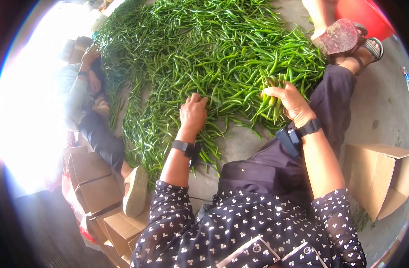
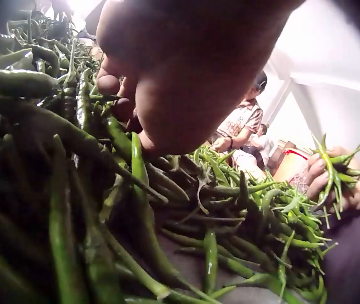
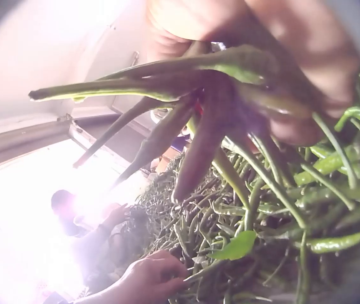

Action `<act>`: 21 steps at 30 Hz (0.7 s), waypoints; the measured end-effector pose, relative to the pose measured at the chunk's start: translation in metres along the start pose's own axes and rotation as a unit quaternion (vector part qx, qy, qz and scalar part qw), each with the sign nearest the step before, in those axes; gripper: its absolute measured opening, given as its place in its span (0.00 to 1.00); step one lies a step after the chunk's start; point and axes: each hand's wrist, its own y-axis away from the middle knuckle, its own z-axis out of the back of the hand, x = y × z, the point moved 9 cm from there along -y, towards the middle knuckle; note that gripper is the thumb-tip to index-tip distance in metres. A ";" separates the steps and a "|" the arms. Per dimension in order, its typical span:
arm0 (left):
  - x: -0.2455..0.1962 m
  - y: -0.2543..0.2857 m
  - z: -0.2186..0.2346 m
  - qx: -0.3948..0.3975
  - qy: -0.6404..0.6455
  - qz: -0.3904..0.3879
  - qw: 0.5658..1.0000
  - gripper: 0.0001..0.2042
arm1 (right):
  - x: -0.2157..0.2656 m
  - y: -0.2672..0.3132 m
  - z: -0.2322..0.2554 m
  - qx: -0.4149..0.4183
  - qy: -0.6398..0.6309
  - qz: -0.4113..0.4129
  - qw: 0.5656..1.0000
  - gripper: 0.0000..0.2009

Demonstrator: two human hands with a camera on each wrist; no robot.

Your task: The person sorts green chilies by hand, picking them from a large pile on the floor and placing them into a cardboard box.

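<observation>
A bunch of green chili peppers (image 1: 272, 99) is gripped in my right hand (image 1: 293, 102), the thumb laid across it. In the right wrist view the bunched chilies (image 3: 202, 142) fan out below the fingers, stems and tips pointing several ways. My left hand (image 1: 194, 114) is down at the near edge of a wide pile of chilies (image 1: 213, 58), its fingers curled. Seen from the left wrist, the thumb and fingertips of that hand (image 2: 186, 69) pinch at a green chili (image 2: 118, 136) among the others; the hand's underside is in shadow.
Another person's hand (image 1: 89, 56) works at the pile's left edge. Cardboard boxes (image 1: 95, 192) stand at the left, and an open box (image 1: 369, 178) lies at the right. A red basin (image 1: 365, 18) is at the back right, near a sandaled foot (image 1: 372, 49).
</observation>
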 end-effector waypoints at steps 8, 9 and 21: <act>0.029 -0.006 -0.004 -0.003 0.214 0.184 0.959 0.07 | 0.003 0.004 0.001 -0.012 -0.001 0.003 1.000 0.06; 0.037 -0.002 -0.006 0.007 0.295 0.244 0.924 0.09 | 0.002 0.003 0.001 -0.009 -0.006 -0.003 1.000 0.07; -0.033 -0.001 -0.038 0.128 0.693 0.302 0.643 0.15 | 0.001 0.003 -0.001 -0.004 -0.021 -0.005 1.000 0.08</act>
